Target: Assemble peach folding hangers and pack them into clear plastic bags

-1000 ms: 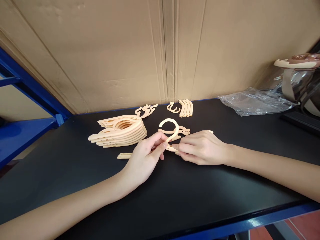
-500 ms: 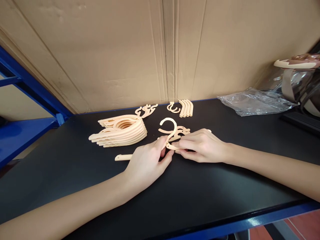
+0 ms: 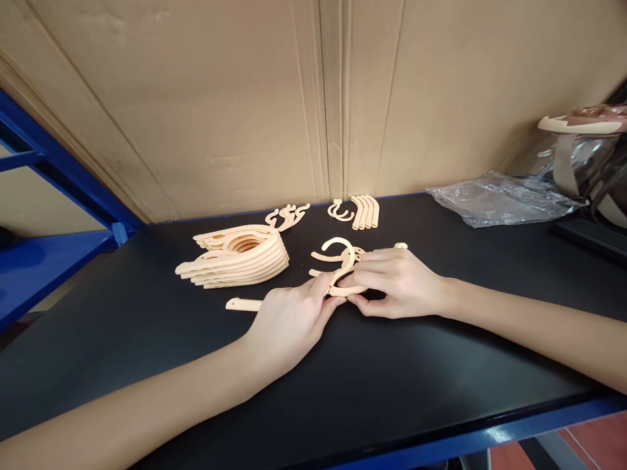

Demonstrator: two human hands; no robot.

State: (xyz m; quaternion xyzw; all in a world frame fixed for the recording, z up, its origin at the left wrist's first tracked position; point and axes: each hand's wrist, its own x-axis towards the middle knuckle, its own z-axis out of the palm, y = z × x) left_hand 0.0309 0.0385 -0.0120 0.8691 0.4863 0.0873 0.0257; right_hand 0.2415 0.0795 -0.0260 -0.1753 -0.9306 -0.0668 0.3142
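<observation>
A cream plastic folding hanger (image 3: 243,305) is held between both hands above the black tabletop. My left hand (image 3: 294,313) closes around one of its arms, whose end sticks out to the left. The curved hook (image 3: 351,258) rises at the middle joint. Close beside that joint, my right hand (image 3: 392,281) pinches the other arm, mostly hidden by the fingers; a pale tip shows beyond the knuckles. Just behind the hands lie loose cream hanger pieces (image 3: 323,256), partly covered. To the left rests a stack of folded hangers (image 3: 245,264).
Several small hooks (image 3: 289,216) lie behind the stack. Further right are more hooks (image 3: 340,210) and a row of curved arms (image 3: 365,212). A clear plastic bag (image 3: 504,199) sits at the back right. Cardboard (image 3: 220,111) walls the rear, and a blue frame (image 3: 63,176) stands at left.
The hook has shifted slightly right and down, and the joint between my hands now looks closed together. My right hand has turned a little; both hands keep hold of the hanger.
</observation>
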